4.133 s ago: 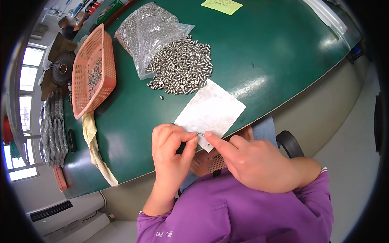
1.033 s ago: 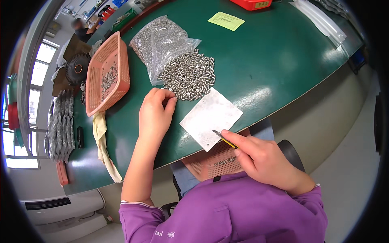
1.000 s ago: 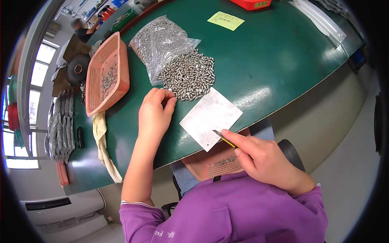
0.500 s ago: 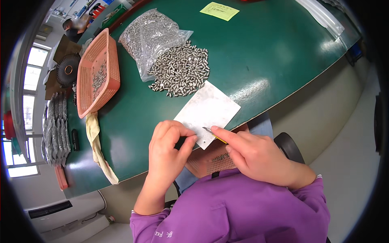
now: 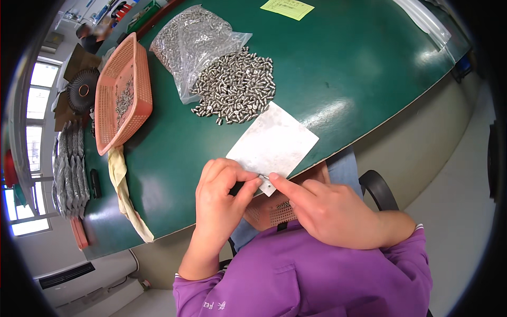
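My left hand (image 5: 221, 185) pinches thumb and forefinger together above the near corner of a white sheet (image 5: 277, 140). Whatever small thing lies between those fingertips is too hidden to name. Closed around a utility knife (image 5: 265, 176), my right hand (image 5: 327, 208) stretches its forefinger along it, and the blade tip meets the left fingertips. The knife's yellow handle is covered by the hand. Beyond the sheet lies a heap of small silvery metal parts (image 5: 235, 87), spilling beside a clear plastic bag (image 5: 195, 42) full of the same kind.
A pink perforated basket (image 5: 141, 100) with some parts stands on the green table (image 5: 348, 68) at left, near a pale cloth strip (image 5: 124, 195). Another basket (image 5: 266, 211) rests below the table edge at my lap. A yellow-green paper slip (image 5: 288, 7) lies at the far side.
My right hand has moved the knife blade left, up to my left fingertips, and the yellow handle has gone out of sight. The left hand keeps its pinch; the view has shifted slightly.
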{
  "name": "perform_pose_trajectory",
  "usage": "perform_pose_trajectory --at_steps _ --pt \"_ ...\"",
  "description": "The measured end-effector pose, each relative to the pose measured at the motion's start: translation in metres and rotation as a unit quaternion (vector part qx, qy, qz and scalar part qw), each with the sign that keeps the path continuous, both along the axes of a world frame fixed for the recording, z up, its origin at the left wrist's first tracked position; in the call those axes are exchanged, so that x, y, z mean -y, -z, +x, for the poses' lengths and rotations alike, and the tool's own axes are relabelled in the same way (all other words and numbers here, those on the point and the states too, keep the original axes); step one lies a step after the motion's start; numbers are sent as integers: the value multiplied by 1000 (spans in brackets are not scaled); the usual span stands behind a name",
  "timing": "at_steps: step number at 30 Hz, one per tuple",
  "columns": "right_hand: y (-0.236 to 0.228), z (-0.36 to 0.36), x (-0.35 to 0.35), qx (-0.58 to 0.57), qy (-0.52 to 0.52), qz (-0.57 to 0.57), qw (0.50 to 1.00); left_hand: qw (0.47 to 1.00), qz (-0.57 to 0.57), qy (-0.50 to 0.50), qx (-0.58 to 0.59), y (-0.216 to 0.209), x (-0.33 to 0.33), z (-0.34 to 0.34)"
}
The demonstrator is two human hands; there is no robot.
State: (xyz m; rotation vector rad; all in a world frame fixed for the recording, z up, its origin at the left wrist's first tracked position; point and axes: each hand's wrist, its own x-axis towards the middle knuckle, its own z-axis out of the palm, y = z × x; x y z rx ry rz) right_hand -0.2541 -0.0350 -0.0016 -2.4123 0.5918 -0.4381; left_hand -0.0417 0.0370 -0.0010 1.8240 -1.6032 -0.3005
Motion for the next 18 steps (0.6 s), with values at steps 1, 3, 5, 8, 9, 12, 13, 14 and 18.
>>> perform_pose_trajectory --at_steps 1,3,5,8,9,12,13,14,18 --pt "0 0 0 -2 -4 0 1000 1000 3 -1 -2 -1 0 0" --pt "0 1 1 -5 -7 1 1000 1000 6 -1 -5 -2 1 0" --pt "1 1 2 -1 -17 10 1000 1000 16 -6 -16 -3 2 0" --pt "-8 1 6 -31 -32 -16 999 1000 24 8 4 -4 3 3" --pt "-10 2 6 -29 -32 -18 999 1000 22 7 6 -5 2 3" --pt "-13 3 7 -44 -31 -26 998 1000 20 6 -4 -4 2 4" --pt "-10 3 7 -28 -21 -10 999 1000 24 13 -7 -5 1 3" --pt "-7 2 8 -12 -13 6 1000 999 28 19 -10 -5 -2 2" --pt "-1 -9 11 106 47 59 992 989 73 108 -64 -22 -11 -1"
